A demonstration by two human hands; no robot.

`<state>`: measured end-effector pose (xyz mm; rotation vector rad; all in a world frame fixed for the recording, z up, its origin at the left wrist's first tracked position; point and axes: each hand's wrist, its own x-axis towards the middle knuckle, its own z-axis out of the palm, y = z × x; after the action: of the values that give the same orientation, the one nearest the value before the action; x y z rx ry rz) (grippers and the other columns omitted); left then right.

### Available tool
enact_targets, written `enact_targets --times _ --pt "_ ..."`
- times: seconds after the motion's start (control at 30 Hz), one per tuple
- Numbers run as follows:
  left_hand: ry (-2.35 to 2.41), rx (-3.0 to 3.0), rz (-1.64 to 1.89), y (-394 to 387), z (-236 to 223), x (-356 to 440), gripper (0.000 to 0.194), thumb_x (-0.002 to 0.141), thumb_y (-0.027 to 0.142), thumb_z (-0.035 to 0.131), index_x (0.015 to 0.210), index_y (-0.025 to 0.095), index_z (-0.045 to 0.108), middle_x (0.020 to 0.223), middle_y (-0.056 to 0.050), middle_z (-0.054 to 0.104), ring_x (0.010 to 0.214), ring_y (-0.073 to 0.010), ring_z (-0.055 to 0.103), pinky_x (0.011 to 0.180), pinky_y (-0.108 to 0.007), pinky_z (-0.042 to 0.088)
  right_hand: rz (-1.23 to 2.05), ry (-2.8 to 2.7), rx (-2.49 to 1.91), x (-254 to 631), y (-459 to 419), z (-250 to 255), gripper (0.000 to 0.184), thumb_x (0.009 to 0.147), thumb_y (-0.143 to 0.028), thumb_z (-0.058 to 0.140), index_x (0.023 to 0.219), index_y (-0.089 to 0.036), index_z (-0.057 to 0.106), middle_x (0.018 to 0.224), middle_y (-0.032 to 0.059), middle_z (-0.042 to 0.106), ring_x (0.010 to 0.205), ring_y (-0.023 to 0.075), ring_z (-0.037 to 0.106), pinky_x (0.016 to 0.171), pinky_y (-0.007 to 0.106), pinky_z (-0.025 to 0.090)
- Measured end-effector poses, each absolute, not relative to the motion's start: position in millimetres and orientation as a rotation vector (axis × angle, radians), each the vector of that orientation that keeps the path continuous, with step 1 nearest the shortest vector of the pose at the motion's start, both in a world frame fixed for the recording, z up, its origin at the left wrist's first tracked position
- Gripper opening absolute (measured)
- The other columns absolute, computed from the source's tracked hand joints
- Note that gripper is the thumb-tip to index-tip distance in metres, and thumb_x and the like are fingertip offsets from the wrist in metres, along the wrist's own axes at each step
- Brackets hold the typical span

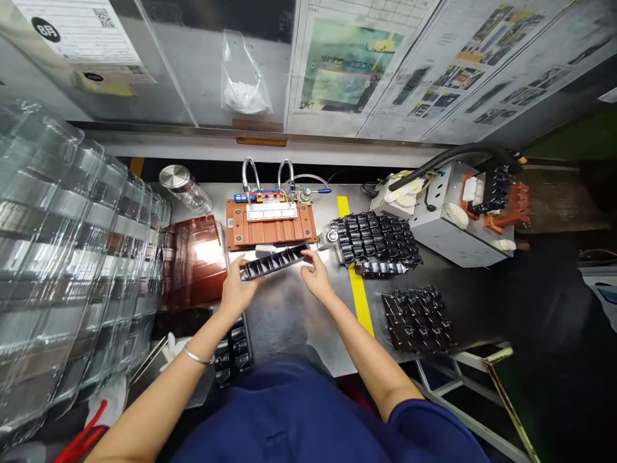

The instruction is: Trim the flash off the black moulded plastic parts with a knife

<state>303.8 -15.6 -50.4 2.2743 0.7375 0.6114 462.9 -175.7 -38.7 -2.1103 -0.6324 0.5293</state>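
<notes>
Black moulded strip (pixel 274 262), gripped at both ends: left hand (pixel 238 289), right hand (pixel 315 276), both partly closed. Copper-coloured fixture plate (pixel 270 236) at 12 o'clock.

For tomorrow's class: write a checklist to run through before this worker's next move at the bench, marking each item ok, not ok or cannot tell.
1. The left hand and the right hand both on the black strip: ok.
2. Strip clear of the copper plate: cannot tell, they sit very close.
3. Strip apart from the black parts pile: ok.
4. Contents of the strip seated evenly: cannot tell, too small to see.
5. Wrist free of jewellery: not ok, the bracelet is on the left wrist.
</notes>
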Motion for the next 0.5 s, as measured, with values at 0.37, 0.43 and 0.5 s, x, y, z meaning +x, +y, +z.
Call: enact_targets --times 0.37,0.43,0.5 --pt "0.047 2.499 1.116 -39 -2 196 0.046 0.080 0.007 0.051 0.122 0.027 0.054 0.110 -0.008 0.070 0.115 -0.0245 0.061 0.096 -0.046 0.051 1.102 -1.137 -1.746 311 -179 38 0.023 0.074 -0.018 0.060 0.097 -0.021 0.063 0.070 -0.0010 0.070 0.063 0.0160 0.066 0.063 0.024 0.049" --pt "0.080 2.569 1.151 -27 21 174 0.047 0.082 0.006 0.049 0.126 0.023 0.052 0.112 -0.010 0.069 0.118 -0.0257 0.060 0.094 -0.045 0.052 1.362 -1.236 -1.342 305 -177 47 0.036 0.082 -0.025 0.058 0.117 -0.019 0.058 0.084 0.0027 0.073 0.071 0.0152 0.069 0.066 0.025 0.053" --pt "0.195 2.653 1.208 -9 57 144 0.050 0.082 0.005 0.051 0.130 0.019 0.050 0.115 -0.013 0.067 0.119 -0.0278 0.058 0.093 -0.046 0.052 1.376 -1.224 -1.247 313 -169 45 0.042 0.090 -0.031 0.049 0.130 -0.016 0.051 0.092 0.0062 0.073 0.073 0.0147 0.070 0.068 0.027 0.055"
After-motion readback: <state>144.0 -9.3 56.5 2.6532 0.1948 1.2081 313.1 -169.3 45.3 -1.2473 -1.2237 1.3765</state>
